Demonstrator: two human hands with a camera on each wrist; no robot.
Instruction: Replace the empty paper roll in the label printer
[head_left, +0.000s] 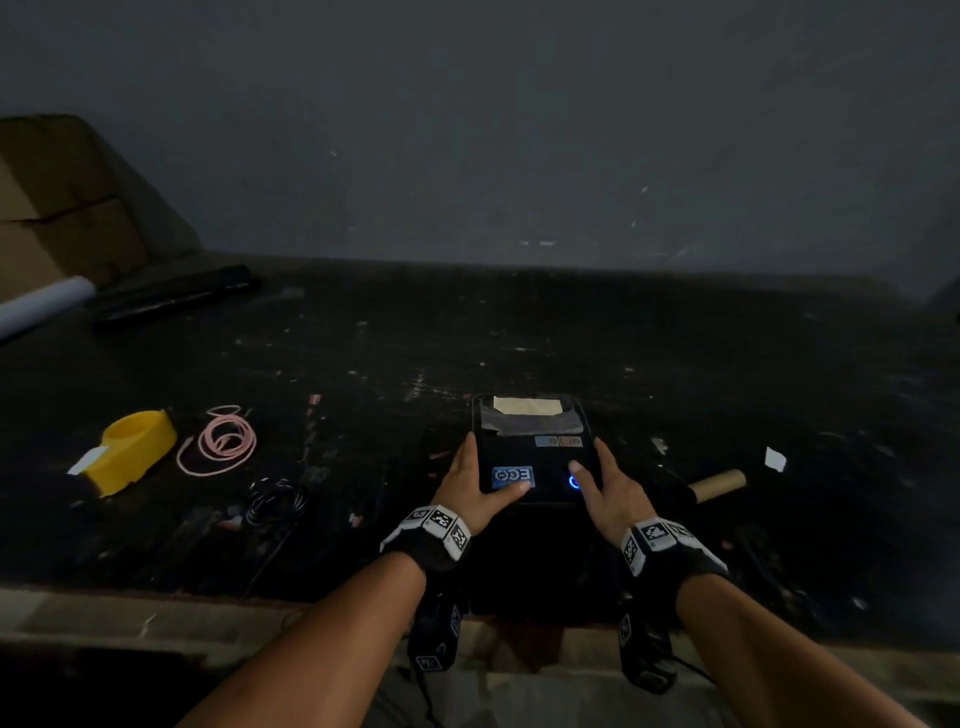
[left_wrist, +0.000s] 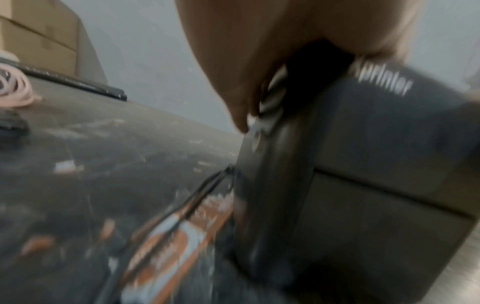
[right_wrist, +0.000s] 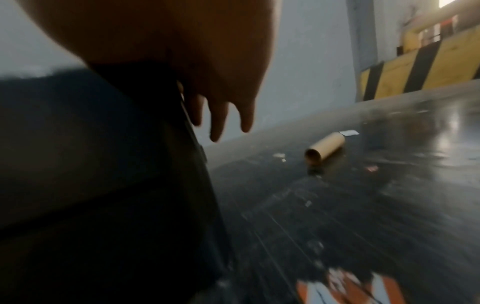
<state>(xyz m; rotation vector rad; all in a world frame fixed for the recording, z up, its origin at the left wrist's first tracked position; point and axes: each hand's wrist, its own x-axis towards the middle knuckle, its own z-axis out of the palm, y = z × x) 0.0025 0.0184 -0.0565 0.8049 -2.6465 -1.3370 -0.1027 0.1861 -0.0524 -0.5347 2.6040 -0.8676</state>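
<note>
The black label printer (head_left: 535, 457) stands in the middle of the dark table, lid down, pale paper (head_left: 527, 406) showing at its far end. My left hand (head_left: 483, 475) grips its left side, thumb laid over a blue sticker on top; the left wrist view shows the fingers (left_wrist: 233, 82) against the printer (left_wrist: 376, 144). My right hand (head_left: 597, 475) rests on the right front corner, thumb beside a blue-lit button (head_left: 574, 482), its straight fingers (right_wrist: 221, 119) hanging down along the printer (right_wrist: 91, 164). The empty cardboard core (head_left: 719, 485) (right_wrist: 326, 147) lies to the right.
To the left lie a yellow dispenser (head_left: 137, 449), a coiled pink cord (head_left: 218, 440) and a black cable (head_left: 275, 501). Cardboard boxes (head_left: 62, 208), a white roll (head_left: 41, 304) and a black roll (head_left: 171, 296) sit at the back left. A white scrap (head_left: 775, 459) lies at the right.
</note>
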